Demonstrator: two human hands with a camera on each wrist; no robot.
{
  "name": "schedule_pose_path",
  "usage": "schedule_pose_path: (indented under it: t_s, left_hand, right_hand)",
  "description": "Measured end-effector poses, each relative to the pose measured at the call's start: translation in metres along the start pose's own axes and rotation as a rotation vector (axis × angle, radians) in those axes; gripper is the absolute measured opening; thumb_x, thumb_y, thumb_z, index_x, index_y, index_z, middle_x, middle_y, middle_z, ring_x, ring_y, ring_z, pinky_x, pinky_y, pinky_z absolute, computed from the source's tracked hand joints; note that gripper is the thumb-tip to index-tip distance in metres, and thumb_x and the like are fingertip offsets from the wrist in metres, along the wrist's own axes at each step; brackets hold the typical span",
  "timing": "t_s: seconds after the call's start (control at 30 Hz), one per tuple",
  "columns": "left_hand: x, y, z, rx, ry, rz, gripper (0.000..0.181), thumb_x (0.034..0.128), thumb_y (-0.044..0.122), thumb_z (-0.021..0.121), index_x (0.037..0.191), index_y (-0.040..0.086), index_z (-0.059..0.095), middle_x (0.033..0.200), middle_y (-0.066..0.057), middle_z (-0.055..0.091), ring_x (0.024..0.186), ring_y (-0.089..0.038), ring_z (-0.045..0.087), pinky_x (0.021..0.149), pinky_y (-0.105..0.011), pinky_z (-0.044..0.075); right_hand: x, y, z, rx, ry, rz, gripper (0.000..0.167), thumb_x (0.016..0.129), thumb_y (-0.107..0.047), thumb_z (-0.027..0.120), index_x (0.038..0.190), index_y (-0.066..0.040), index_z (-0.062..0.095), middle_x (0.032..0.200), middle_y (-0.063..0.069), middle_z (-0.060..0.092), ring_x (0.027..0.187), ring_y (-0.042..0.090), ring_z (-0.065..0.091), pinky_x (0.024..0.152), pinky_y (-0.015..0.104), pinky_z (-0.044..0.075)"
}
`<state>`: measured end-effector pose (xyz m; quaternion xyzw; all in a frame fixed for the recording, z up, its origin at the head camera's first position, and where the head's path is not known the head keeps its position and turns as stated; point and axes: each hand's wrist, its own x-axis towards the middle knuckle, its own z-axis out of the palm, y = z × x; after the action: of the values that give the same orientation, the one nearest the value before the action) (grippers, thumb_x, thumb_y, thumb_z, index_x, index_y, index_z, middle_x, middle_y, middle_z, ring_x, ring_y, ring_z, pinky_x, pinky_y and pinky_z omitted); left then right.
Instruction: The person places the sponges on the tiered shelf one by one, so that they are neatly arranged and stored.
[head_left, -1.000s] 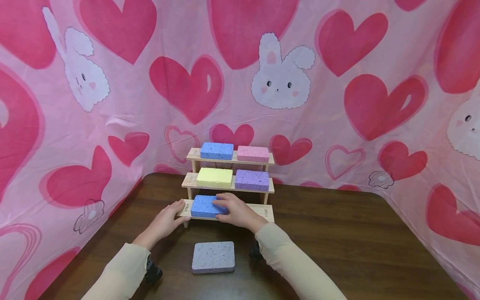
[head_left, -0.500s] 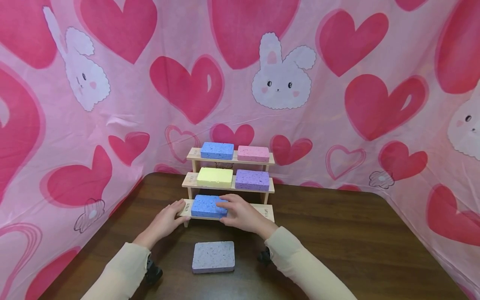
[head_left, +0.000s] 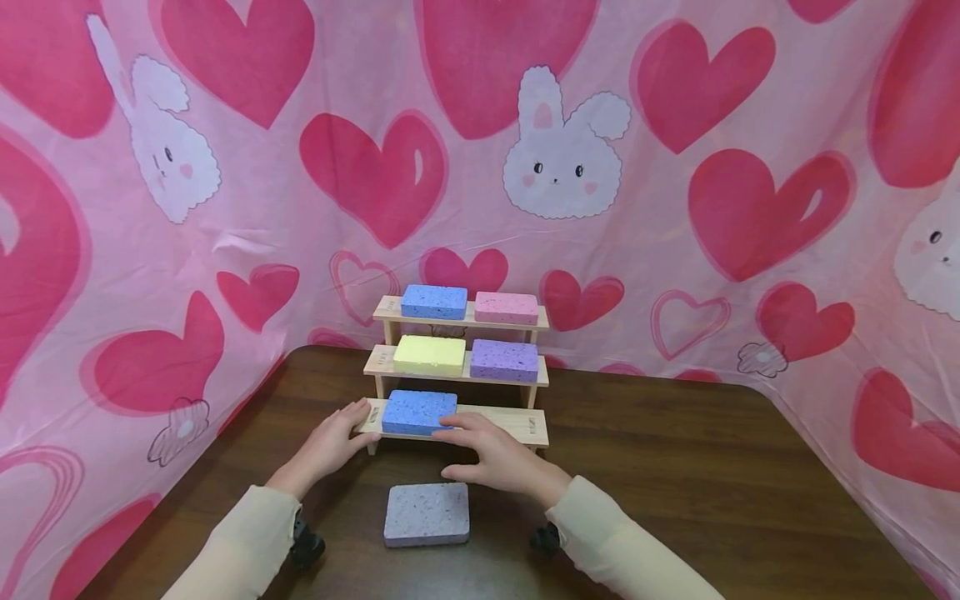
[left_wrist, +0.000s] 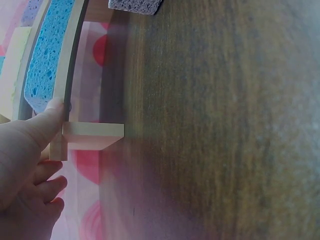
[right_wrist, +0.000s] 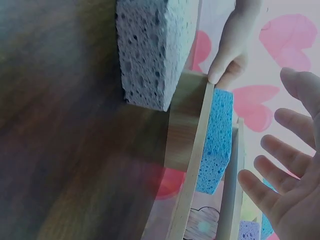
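A blue sponge (head_left: 418, 412) lies flat on the left half of the lowest step of a wooden tiered display stand (head_left: 498, 423). My left hand (head_left: 330, 442) grips that step's left end; in the left wrist view its thumb presses the front edge, with the other fingers bent behind the board. My right hand (head_left: 498, 454), fingers apart and holding nothing, hovers in front of the step, right of the blue sponge. In the right wrist view its fingers (right_wrist: 285, 155) are spread. A grey sponge (head_left: 427, 514) lies on the table between my forearms.
On the middle step sit a yellow sponge (head_left: 429, 356) and a purple sponge (head_left: 505, 360). Another blue sponge (head_left: 434, 302) and a pink sponge (head_left: 506, 307) occupy the top step. A pink heart-patterned cloth (head_left: 465, 192) hangs behind the dark wooden table (head_left: 675, 475).
My right hand has let go of the lower blue sponge and drawn back toward me and slightly right. The left hand and the sponges have stayed in place.
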<state>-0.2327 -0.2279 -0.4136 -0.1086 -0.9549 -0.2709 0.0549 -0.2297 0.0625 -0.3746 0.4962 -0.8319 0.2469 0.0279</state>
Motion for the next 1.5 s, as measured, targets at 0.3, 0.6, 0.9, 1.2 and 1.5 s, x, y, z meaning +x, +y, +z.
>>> schedule_pose_path:
  t_s: [0.3,0.6,0.9,1.2,1.5]
  left_hand:
    - [0.001,-0.002,0.000,0.005,0.012,0.011,0.064,0.0844,0.023,0.068,0.135,-0.005,0.040,0.141,-0.024,0.034,0.129,-0.042,0.028,0.105,-0.052,0.020]
    - [0.001,0.000,0.000,0.004,0.014,0.004,0.064,0.0842,0.023,0.068,0.135,-0.005,0.041,0.141,-0.024,0.034,0.129,-0.041,0.028,0.105,-0.053,0.020]
    - [0.000,0.000,0.001,0.006,0.021,0.012,0.064,0.0843,0.023,0.068,0.135,-0.006,0.041,0.140,-0.024,0.035,0.129,-0.042,0.028,0.105,-0.053,0.020]
    - [0.000,0.001,0.001,0.015,0.022,0.019,0.063,0.0845,0.023,0.067,0.133,-0.007,0.042,0.139,-0.025,0.036,0.128,-0.043,0.030,0.105,-0.053,0.021]
    - [0.000,0.001,0.000,0.008,0.018,0.012,0.063,0.0847,0.023,0.067,0.134,-0.007,0.041,0.139,-0.025,0.035,0.128,-0.042,0.029,0.105,-0.052,0.020]
  right_hand:
    - [-0.012,-0.002,0.009,0.020,-0.027,-0.025,0.049,0.084,-0.031,0.068,0.128,-0.011,0.056,0.132,0.007,0.048,0.123,0.016,0.041,0.101,0.032,0.035]
    - [-0.023,0.001,0.021,0.024,-0.053,-0.061,0.050,0.083,-0.032,0.069,0.125,-0.008,0.057,0.130,0.009,0.050,0.121,0.016,0.042,0.100,0.030,0.036]
    - [-0.030,0.001,0.030,0.069,-0.142,-0.079,0.054,0.082,-0.032,0.070,0.128,-0.010,0.055,0.132,0.011,0.047,0.122,0.016,0.041,0.099,0.029,0.036]
    - [-0.031,0.005,0.035,0.098,-0.229,-0.109,0.055,0.083,-0.034,0.068,0.131,-0.012,0.052,0.137,0.012,0.043,0.125,0.016,0.037,0.100,0.028,0.035]
    - [-0.030,0.005,0.037,0.056,-0.252,-0.111,0.054,0.081,-0.030,0.071,0.130,-0.015,0.054,0.137,0.013,0.042,0.125,0.018,0.038,0.100,0.028,0.035]
